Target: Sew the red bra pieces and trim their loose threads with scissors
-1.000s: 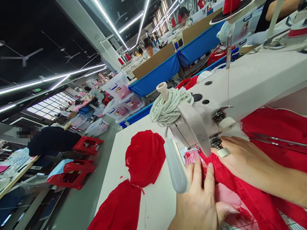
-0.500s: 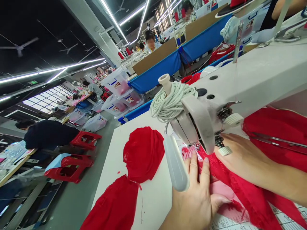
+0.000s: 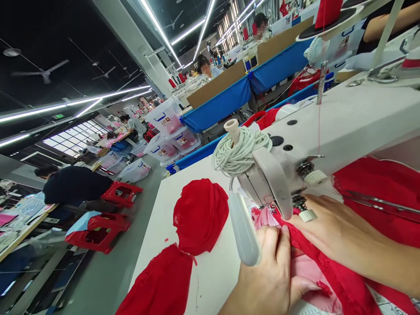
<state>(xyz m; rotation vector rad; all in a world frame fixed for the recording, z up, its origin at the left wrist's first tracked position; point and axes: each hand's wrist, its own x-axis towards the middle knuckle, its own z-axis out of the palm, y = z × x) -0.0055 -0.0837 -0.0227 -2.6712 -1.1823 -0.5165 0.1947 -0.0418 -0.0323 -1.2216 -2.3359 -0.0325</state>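
My left hand [image 3: 267,271] rests on the sewing table with fingers bent and drawn together, gripping pink lace fabric [image 3: 306,269] and the edge of a red fabric strip [image 3: 328,262]. Its thumb lies out on the pink cloth. Just ahead of the fingertips is the needle area of a white sewing machine [image 3: 272,183], where the pink and red layers meet. My right hand [image 3: 320,218] is behind the machine head, against the red strip; its fingers are hidden by the machine's tension knobs and head.
Red fabric pieces [image 3: 200,216] lie left of the machine. Tweezers or scissors [image 3: 383,203] lie on red cloth [image 3: 390,183] at right. A grey lamp-like piece [image 3: 244,232] hangs near my left hand. Coiled pale cord [image 3: 243,151] sits on the machine. Red stools [image 3: 98,232] and a co-worker [image 3: 77,183] are left.
My left fingers went from stretched flat to bent, drawing back slightly from the needle and bunching the pink fabric. My right hand stays behind the machine head. The camera view shifted slightly.
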